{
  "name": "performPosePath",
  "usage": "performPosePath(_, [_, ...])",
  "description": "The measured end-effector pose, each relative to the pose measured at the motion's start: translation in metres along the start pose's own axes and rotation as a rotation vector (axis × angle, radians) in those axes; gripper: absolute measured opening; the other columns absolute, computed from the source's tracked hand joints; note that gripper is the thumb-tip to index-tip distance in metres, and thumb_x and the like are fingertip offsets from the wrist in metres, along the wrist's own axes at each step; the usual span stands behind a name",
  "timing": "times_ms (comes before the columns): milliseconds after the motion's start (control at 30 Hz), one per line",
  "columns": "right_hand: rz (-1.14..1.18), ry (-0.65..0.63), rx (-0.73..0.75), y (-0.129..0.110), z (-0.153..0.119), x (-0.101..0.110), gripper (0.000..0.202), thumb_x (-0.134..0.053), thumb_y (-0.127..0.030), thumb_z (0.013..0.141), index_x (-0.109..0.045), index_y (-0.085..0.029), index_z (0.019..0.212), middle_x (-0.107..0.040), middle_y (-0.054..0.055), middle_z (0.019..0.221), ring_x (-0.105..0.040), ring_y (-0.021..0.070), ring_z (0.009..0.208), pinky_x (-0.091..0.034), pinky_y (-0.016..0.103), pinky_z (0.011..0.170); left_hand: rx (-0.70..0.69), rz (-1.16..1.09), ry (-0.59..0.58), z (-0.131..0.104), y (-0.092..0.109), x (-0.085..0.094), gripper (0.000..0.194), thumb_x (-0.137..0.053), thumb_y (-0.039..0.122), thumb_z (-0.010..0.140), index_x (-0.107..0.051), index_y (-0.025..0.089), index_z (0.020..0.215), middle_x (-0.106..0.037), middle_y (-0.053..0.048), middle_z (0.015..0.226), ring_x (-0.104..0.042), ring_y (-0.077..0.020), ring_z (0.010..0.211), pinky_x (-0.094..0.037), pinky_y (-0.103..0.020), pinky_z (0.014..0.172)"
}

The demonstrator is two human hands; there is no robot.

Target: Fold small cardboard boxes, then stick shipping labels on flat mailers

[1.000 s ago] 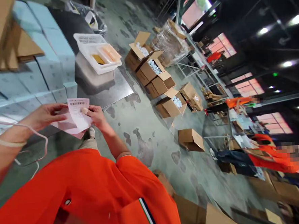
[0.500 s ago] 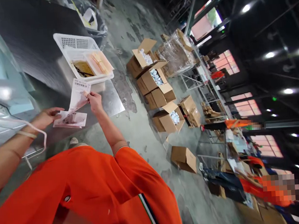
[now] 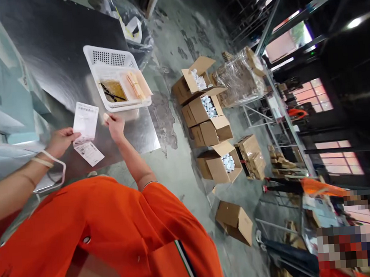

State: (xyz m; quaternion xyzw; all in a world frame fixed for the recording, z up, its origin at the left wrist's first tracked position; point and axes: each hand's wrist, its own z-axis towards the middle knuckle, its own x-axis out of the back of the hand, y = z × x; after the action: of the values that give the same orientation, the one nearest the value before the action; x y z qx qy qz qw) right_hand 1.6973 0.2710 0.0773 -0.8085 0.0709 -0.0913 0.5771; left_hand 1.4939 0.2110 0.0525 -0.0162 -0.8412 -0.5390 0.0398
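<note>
My left hand (image 3: 60, 142) pinches the edge of a white printed label sheet (image 3: 86, 120), which bears a barcode near its top. The sheet is creased, and its lower part (image 3: 90, 153) folds out at an angle towards me. To the right of the sheet, and apart from it, is my right hand (image 3: 115, 127) with its fingers drawn together. Something small and pale shows at its fingertips; I cannot make out what it is. Just beyond that hand stands a white plastic basket (image 3: 108, 106), holding a yellowish packet (image 3: 114, 87) and a stack of pale pink slips (image 3: 138, 85).
A dark metal table (image 3: 56, 37) lies under the basket, with pale blue machines (image 3: 9, 86) along its left side. A clear plastic bag (image 3: 141, 41) hangs past its far edge. Several open cartons (image 3: 218, 165) stand on the floor to the right; co-workers (image 3: 322, 186) are farther off.
My right hand has let go of the label sheet, which my left hand keeps and has turned more upright. The whole view has shifted, so the basket and cartons appear farther right.
</note>
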Motion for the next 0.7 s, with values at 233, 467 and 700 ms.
performPosePath(233, [-0.426, 0.087, 0.419, -0.087, 0.103, 0.026, 0.031, -0.055, 0.006, 0.097, -0.078, -0.009, 0.111, -0.074, -0.007, 0.088, -0.058, -0.0007, 0.087, -0.040, 0.008, 0.086, 0.019, -0.121, 0.135, 0.005, 0.016, 0.000, 0.007, -0.070, 0.017, 0.085, -0.063, 0.016, 0.084, -0.064, 0.004, 0.069, -0.054, -0.0113, 0.066, -0.046, -0.026, 0.070])
performPosePath(467, [-0.733, -0.047, 0.316, -0.087, 0.133, 0.025, 0.019, -0.068, 0.007, 0.091, -0.079, -0.008, 0.084, -0.069, -0.003, 0.070, -0.063, 0.0080, 0.079, -0.043, 0.019, 0.079, -0.007, -0.110, 0.151, 0.008, 0.017, 0.000, 0.009, -0.075, 0.022, 0.080, -0.067, 0.017, 0.083, -0.062, 0.003, 0.066, -0.050, -0.0131, 0.065, -0.045, -0.028, 0.070])
performPosePath(700, [-0.537, -0.618, 0.298, -0.071, 0.109, -0.021, 0.005, -0.080, -0.015, 0.094, -0.082, -0.010, 0.096, -0.077, -0.001, 0.085, -0.069, 0.0110, 0.087, -0.054, 0.021, 0.089, -0.055, -0.016, 0.099, 0.012, 0.023, -0.002, 0.025, -0.079, 0.036, 0.070, -0.069, 0.018, 0.083, -0.065, 0.001, 0.068, -0.052, -0.0145, 0.067, -0.043, -0.026, 0.066])
